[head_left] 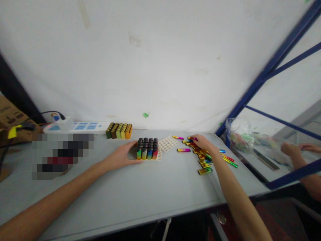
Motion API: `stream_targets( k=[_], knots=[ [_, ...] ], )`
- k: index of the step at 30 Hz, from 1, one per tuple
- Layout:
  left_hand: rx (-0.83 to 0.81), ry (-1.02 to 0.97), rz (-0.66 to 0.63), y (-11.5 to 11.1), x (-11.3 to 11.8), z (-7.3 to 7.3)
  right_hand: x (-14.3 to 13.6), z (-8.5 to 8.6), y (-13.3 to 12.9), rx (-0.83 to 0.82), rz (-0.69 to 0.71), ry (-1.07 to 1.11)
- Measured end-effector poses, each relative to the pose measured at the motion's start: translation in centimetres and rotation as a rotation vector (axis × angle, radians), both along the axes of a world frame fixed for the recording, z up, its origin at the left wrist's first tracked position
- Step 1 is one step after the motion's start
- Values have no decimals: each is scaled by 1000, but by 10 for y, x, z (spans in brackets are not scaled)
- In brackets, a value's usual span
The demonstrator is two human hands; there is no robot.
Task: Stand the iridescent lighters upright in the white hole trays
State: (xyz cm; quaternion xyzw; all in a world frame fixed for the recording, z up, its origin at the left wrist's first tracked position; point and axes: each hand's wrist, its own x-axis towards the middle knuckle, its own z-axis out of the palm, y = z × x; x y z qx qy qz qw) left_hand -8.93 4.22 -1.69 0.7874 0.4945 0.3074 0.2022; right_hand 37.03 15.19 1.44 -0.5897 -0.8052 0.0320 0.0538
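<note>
My left hand (pixel 124 154) curves round the left side of a block of upright lighters (pixel 147 149), thumb at the front and fingers behind. These lighters have black tops and rainbow-tinted bodies, and stand in a white tray (pixel 158 156) whose bare cells show on the right. To the right, my right hand (pixel 201 142) reaches into a loose pile of shiny metallic lighters (pixel 205 163). Its fingertips are closed on a purple-and-gold lighter (pixel 192 138) at the pile's far edge. A white grid insert (pixel 168 143) lies tilted against the tray's right side.
Another block of lighters (pixel 119 131), in green to orange, stands by the wall beside a power strip (pixel 85 127). A cardboard box (pixel 12 115) is at left, near a pixelated patch. Beyond the blue metal frame (pixel 253 83), another person's hands work near a plastic bag (pixel 239 137).
</note>
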Motion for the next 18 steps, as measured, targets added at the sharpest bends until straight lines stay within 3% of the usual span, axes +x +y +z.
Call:
stream_targets(
  k=[7,12,15,18],
  knots=[
    [21,43,-24,2,-1,-3,-3,12,1,-34,-8,-3],
    [8,38,-9,1,-1,-3,-24,25,-17,75,1,114],
    [0,44,-8,-1,0,-1,-51,39,-39,96,133,342],
    [-17,33,3,-2,1,3,-84,53,-58,87,264,418]
  ],
)
